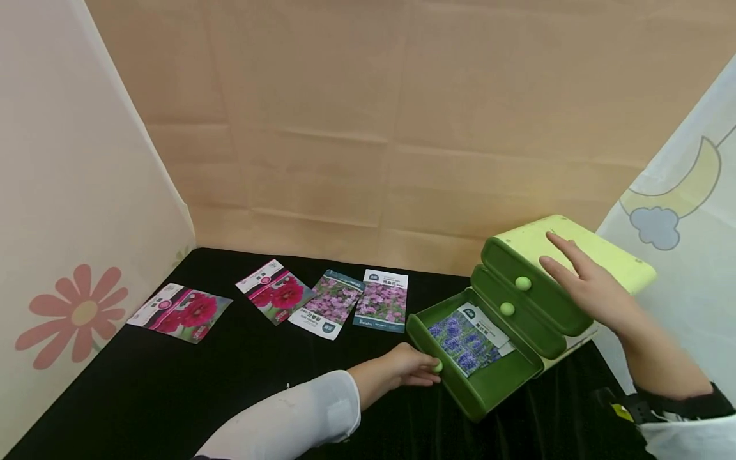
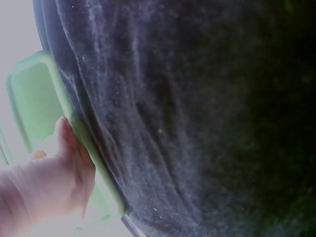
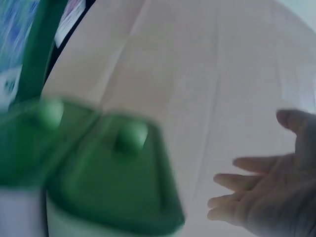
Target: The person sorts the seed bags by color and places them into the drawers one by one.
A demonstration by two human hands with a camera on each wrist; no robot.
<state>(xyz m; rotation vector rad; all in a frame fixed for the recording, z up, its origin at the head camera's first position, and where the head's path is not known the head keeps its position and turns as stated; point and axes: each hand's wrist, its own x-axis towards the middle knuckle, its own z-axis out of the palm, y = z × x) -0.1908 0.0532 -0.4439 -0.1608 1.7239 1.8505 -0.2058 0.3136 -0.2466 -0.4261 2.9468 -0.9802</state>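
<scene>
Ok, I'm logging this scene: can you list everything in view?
Drawer box: one, pale yellow, right
Open drawer: one, green, bottom of box
Closed drawers: two, green, above it
Knobs: three, light green, drawers
Red-flower packets: two, red and white, left
Pink-flower packets: two, pink and white, centre
Blue-flower packets: at least one, blue, open drawer
Cloth: one, black, beneath
Backdrop: one, tan, behind
Side panels: two, white, either side
Sleeves: two, white, forearms
Left hand: one, on lowest knob
Right hand: one, near box

Lower packet (image 1: 507, 349) in the drawer (image 1: 507, 377) mostly hidden, green knob (image 3: 132, 136) blurred in the right wrist view
</scene>
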